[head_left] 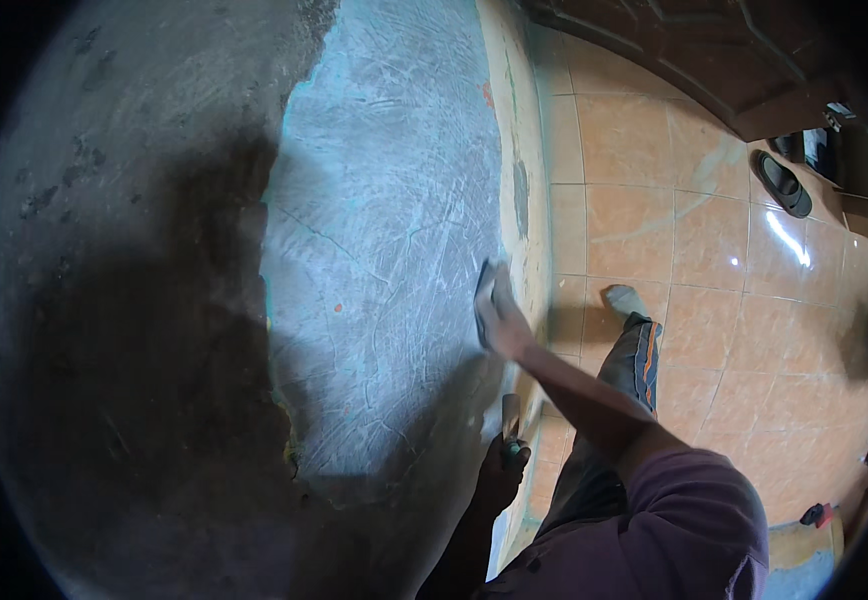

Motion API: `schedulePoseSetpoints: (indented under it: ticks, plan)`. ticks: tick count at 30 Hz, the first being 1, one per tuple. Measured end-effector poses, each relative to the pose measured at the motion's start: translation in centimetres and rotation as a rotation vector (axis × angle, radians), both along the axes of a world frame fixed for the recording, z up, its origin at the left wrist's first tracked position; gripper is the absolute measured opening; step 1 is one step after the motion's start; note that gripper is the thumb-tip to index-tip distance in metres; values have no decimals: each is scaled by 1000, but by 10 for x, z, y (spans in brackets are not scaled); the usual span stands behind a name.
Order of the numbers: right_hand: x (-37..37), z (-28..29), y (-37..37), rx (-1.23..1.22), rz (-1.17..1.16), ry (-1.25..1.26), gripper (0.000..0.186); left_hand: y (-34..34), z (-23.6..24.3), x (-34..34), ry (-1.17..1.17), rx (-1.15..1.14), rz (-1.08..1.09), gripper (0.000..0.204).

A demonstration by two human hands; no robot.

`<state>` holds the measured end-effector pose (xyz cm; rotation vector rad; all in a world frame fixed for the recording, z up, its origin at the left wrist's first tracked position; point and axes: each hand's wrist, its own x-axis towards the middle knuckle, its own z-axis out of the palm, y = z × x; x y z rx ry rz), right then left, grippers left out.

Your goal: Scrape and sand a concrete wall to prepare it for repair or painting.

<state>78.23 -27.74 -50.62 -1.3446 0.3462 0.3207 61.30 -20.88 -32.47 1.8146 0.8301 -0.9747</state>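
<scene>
My right hand (502, 322) presses flat against the lower part of a wall, with a small dark sheet (484, 288) under its fingers. The wall there is pale blue paint (384, 230), scratched and worn. Below it, my left hand (502, 470) is closed around the handle of a narrow scraper (511, 412) whose blade points up, close to the wall. Left of the painted area the wall is bare grey plaster (134, 300), partly in shadow.
Orange floor tiles (714, 300) run along the wall's base. My leg in dark trousers with an orange stripe (634, 360) stands on them, foot (624, 298) near the wall. A dark sandal (784, 185) lies farther off, by dark wooden furniture (714, 50).
</scene>
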Motion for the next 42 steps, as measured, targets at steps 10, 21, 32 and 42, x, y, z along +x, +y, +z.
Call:
schedulePoseSetpoints:
  ticks: [10, 21, 32, 42]
  plan:
    - [-6, 11, 0, 41, 41, 86, 85, 2, 3, 9, 4, 21, 121, 17]
    - [-3, 10, 7, 59, 73, 172, 89, 1, 12, 28, -21, 60, 182, 17]
    - [18, 29, -7, 15, -14, 103, 91, -5, 11, 7, 2, 53, 172, 11]
    - [46, 15, -12, 21, -7, 248, 93, -4, 10, 9, -27, 42, 253, 15]
